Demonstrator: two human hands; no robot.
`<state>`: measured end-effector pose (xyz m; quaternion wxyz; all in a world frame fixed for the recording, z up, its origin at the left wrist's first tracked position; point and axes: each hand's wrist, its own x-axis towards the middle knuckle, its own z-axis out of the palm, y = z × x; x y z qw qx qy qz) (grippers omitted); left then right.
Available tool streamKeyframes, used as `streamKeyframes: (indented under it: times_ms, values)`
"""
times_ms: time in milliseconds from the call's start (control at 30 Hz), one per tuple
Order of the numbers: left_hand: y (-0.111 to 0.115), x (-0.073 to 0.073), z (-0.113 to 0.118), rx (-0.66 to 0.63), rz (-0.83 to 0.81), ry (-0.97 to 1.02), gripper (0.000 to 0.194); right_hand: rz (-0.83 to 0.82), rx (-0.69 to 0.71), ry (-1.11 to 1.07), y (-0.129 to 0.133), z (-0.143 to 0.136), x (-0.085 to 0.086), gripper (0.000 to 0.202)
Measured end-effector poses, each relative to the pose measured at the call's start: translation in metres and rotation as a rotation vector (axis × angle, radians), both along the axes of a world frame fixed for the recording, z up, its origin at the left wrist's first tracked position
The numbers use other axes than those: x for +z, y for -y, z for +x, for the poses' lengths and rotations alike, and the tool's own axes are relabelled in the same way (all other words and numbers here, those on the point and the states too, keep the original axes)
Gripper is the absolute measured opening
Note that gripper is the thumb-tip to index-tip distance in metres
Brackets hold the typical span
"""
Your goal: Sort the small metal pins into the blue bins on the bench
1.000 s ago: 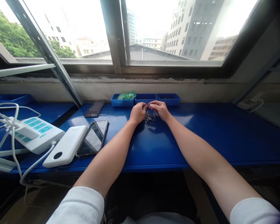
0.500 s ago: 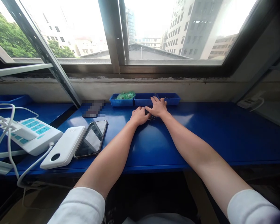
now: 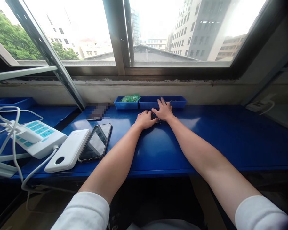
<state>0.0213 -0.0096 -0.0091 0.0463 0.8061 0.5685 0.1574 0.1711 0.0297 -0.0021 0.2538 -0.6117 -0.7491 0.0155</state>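
Beyond a wide window stand pale buildings and green trees, and below it a glossy blue counter runs along the wall. Near the back of the counter, a small heap of thin metal pieces lies between the person's two hands, largely hidden by them. The left hand is palm down with its fingers bent at the heap's left side; whether it grips any piece cannot be told. The right hand is open, palm down, its fingers spread towards the bins and its thumb reaching over the heap towards the left hand.

Just behind the hands, three blue bins stand in a row: the left bin holds crumpled green material, while the middle bin and right bin are partly behind the right hand. Towards the left lie a dark phone, a white power bank beside it, and a white power strip with cables.
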Motion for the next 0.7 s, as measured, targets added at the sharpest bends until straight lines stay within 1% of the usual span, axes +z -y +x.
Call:
streamKeyframes:
  times_ms: [67,133,200,233,333,433,467,533,700]
  values:
    - [0.002,0.003,-0.001,-0.033,-0.013,0.004,0.078,0.08,-0.002,-0.034,0.004,0.0,0.001,0.064]
    - [0.004,0.005,-0.003,-0.077,-0.038,-0.006,0.086,0.139,-0.021,-0.072,0.009,-0.001,0.004,0.048]
    - [0.006,0.006,-0.004,-0.109,-0.069,-0.027,0.096,0.135,-0.074,-0.118,0.015,-0.002,0.007,0.034]
    - [0.006,0.006,-0.004,-0.118,-0.085,-0.038,0.1,0.108,-0.111,-0.144,0.018,-0.004,0.009,0.031]
    - [0.008,0.006,-0.003,-0.125,-0.113,-0.06,0.106,-0.011,-0.24,-0.217,0.023,-0.008,0.01,0.03]
    - [0.009,0.006,-0.002,-0.115,-0.104,-0.058,0.106,-0.121,-0.328,-0.263,0.023,-0.011,0.004,0.043]
    - [0.009,0.005,-0.002,-0.109,-0.097,-0.057,0.106,-0.146,-0.332,-0.274,0.021,-0.012,0.002,0.047]
    - [0.008,0.004,0.0,-0.1,-0.077,-0.053,0.102,-0.168,-0.296,-0.291,0.017,-0.013,-0.002,0.05]
    - [0.003,0.001,0.003,-0.073,-0.049,-0.037,0.088,-0.157,-0.09,-0.307,0.01,-0.018,-0.004,0.044]
